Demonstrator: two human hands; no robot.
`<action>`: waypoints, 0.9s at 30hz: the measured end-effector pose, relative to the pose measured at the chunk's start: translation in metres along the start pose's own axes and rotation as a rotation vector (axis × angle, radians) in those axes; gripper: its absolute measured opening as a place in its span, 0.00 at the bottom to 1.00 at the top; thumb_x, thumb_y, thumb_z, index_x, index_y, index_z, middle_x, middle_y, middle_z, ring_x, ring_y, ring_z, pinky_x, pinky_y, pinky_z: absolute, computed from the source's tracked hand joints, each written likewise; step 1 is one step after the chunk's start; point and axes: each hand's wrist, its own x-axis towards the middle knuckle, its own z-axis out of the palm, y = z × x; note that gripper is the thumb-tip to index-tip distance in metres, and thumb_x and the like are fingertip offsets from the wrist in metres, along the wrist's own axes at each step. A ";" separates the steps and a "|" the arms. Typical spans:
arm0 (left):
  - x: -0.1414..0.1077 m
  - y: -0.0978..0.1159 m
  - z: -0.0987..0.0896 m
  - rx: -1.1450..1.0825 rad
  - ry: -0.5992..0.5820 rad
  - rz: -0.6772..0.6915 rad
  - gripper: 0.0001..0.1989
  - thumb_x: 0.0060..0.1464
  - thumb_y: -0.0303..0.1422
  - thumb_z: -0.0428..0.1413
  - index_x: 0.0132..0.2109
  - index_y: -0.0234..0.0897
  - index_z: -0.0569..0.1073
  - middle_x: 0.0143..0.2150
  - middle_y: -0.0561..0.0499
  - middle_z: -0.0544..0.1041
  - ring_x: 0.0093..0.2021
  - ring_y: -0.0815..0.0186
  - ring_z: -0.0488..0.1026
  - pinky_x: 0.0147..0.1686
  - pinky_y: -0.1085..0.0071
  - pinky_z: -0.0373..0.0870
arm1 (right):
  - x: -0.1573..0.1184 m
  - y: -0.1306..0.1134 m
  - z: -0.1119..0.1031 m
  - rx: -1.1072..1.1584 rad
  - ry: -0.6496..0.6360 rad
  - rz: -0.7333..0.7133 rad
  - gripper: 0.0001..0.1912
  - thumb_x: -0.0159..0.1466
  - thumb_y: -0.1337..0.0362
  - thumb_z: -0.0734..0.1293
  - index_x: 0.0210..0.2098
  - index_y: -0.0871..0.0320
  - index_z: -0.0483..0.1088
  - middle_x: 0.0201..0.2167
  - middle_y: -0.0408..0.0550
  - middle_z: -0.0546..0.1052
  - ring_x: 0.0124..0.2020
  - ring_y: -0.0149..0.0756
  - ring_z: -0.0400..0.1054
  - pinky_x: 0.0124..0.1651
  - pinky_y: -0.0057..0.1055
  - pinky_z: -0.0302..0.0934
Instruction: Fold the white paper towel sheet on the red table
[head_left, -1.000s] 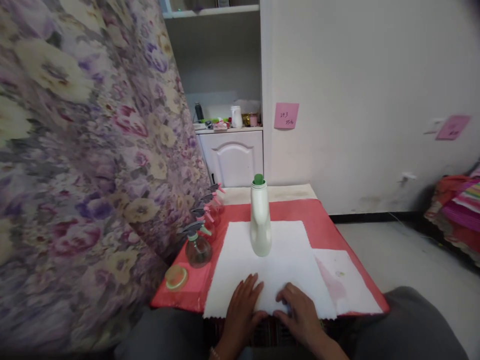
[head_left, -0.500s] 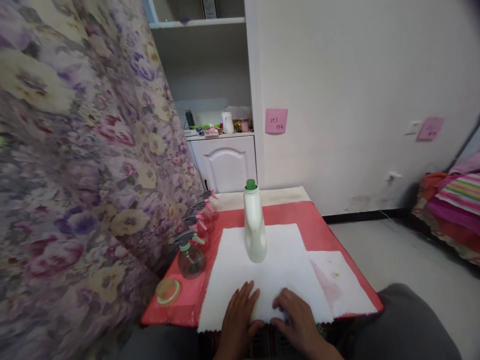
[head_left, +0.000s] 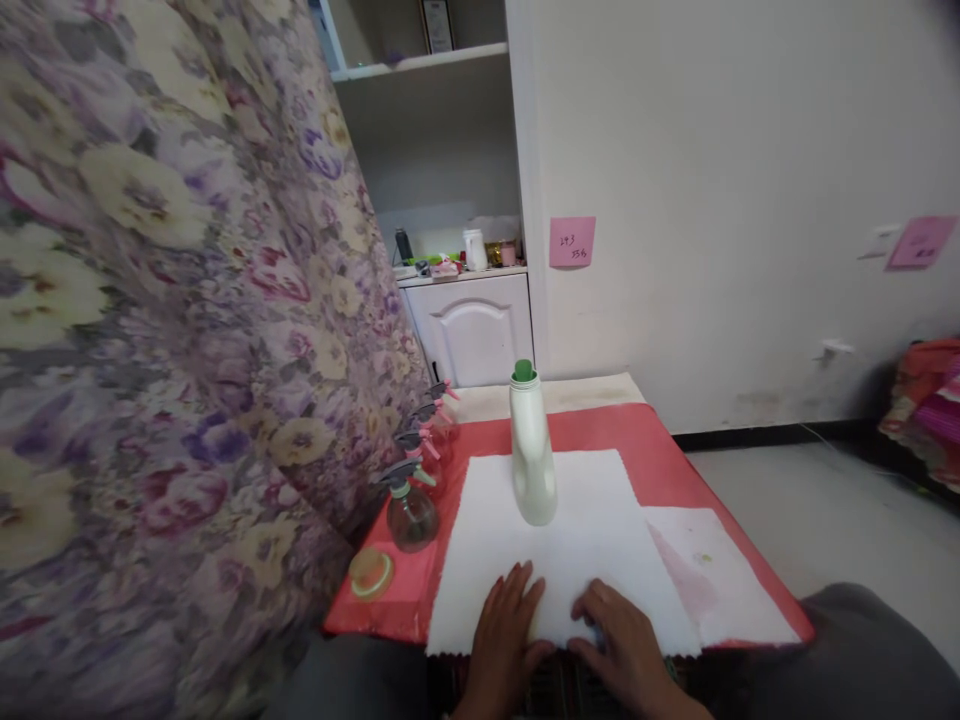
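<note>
My left hand (head_left: 504, 635) and my right hand (head_left: 625, 645) lie flat, fingers slightly apart, on the near edge of a white cloth (head_left: 562, 560) spread over a red table (head_left: 652, 440). Neither hand holds anything. A tall white bottle (head_left: 532, 455) with a green cap stands upright on the cloth, beyond my hands. A second white sheet (head_left: 712, 585) with a pink stain lies to the right, partly under the cloth.
Several clear spray bottles (head_left: 412, 505) with pink and green triggers line the table's left edge by a round lid (head_left: 370, 574). A floral curtain (head_left: 172, 330) hangs at the left. A white cabinet (head_left: 472, 325) stands behind; bright fabric (head_left: 926, 400) at far right.
The view has shifted slightly, so the scene slid sideways in the picture. My hands stay flat on the cloth's near edge and the bottle has not moved.
</note>
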 end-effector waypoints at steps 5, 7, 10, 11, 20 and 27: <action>0.000 0.002 -0.004 -0.006 -0.044 0.005 0.38 0.51 0.40 0.62 0.66 0.49 0.55 0.68 0.44 0.60 0.67 0.51 0.58 0.60 0.45 0.64 | -0.001 0.001 0.000 0.009 -0.010 -0.002 0.10 0.57 0.65 0.69 0.37 0.52 0.65 0.34 0.42 0.70 0.37 0.38 0.67 0.39 0.33 0.60; 0.001 0.003 -0.005 -0.002 -0.060 -0.003 0.38 0.51 0.39 0.63 0.65 0.48 0.56 0.68 0.44 0.60 0.67 0.51 0.57 0.61 0.45 0.63 | -0.001 0.001 -0.001 0.005 -0.018 0.000 0.10 0.57 0.65 0.69 0.37 0.52 0.65 0.34 0.42 0.70 0.37 0.38 0.67 0.39 0.33 0.60; 0.001 0.003 -0.005 -0.003 -0.074 -0.016 0.38 0.50 0.39 0.63 0.65 0.48 0.57 0.68 0.44 0.59 0.67 0.51 0.57 0.61 0.45 0.63 | -0.001 0.000 -0.002 -0.002 -0.019 0.005 0.10 0.57 0.65 0.69 0.37 0.52 0.65 0.34 0.41 0.70 0.36 0.37 0.67 0.39 0.33 0.60; 0.000 0.003 -0.005 -0.005 -0.073 -0.016 0.38 0.50 0.39 0.63 0.65 0.48 0.57 0.68 0.44 0.59 0.67 0.51 0.57 0.61 0.44 0.63 | -0.001 0.000 -0.001 -0.003 -0.014 0.004 0.09 0.57 0.65 0.69 0.37 0.52 0.65 0.34 0.41 0.70 0.36 0.37 0.67 0.39 0.33 0.60; -0.001 0.001 -0.002 0.008 -0.031 0.003 0.36 0.51 0.43 0.61 0.65 0.47 0.58 0.68 0.43 0.61 0.66 0.51 0.59 0.60 0.47 0.64 | -0.001 -0.001 -0.002 -0.004 0.011 -0.016 0.09 0.57 0.65 0.69 0.36 0.52 0.65 0.33 0.41 0.71 0.36 0.37 0.67 0.39 0.32 0.61; -0.002 0.002 -0.001 0.034 0.004 0.028 0.38 0.51 0.42 0.62 0.66 0.47 0.57 0.68 0.44 0.61 0.66 0.53 0.59 0.61 0.49 0.64 | -0.002 0.004 0.003 -0.001 0.004 -0.009 0.09 0.57 0.66 0.69 0.37 0.53 0.66 0.34 0.42 0.70 0.36 0.37 0.67 0.39 0.33 0.61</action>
